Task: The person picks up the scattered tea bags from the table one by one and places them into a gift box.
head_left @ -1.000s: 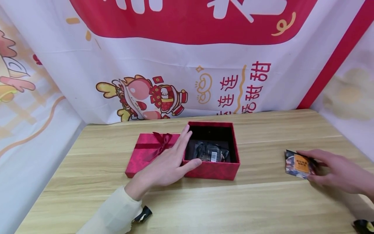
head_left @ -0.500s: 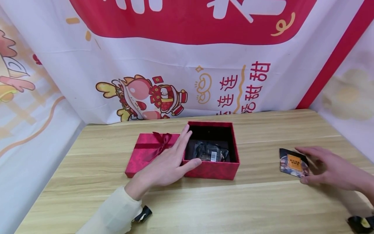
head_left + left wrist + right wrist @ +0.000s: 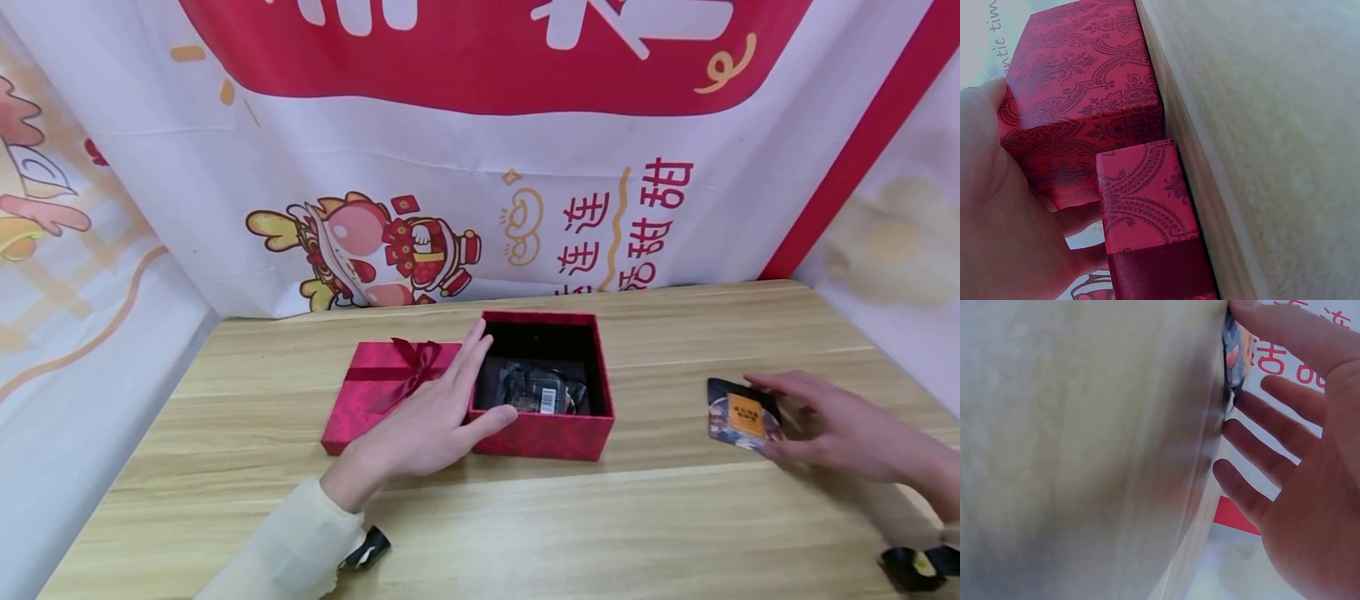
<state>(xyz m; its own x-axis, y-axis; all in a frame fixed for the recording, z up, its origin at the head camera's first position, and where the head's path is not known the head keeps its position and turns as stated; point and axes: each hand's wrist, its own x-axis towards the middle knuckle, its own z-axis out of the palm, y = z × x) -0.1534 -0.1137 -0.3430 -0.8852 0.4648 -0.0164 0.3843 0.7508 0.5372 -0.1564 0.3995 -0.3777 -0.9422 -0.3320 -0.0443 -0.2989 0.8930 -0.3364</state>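
Note:
My left hand (image 3: pixel 431 412) lies along the near left corner of an uncovered red gift box (image 3: pixel 540 437), thumb at its front rim and straight fingers along its left wall. In the left wrist view the thumb (image 3: pixel 996 90) touches the box's patterned corner. Inside the box lies a dark plastic packet (image 3: pixel 543 390) with a barcode label. At the right, my right hand (image 3: pixel 847 429) holds a flat black food packet (image 3: pixel 744 414) with an orange label by its right side, thumb at the near edge and forefinger at the far edge. The right wrist view shows the other fingers spread.
A red lid (image 3: pixel 367 392) with a dark ribbon bow lies left of the box, partly beneath my left hand and arm in the head view. The wooden table (image 3: pixel 600 525) ends at a printed cloth backdrop (image 3: pixel 465 150) behind and at both sides.
My right hand and the black food packet have moved a short way left across the table, towards the box. The left hand, box and lid have stayed in place.

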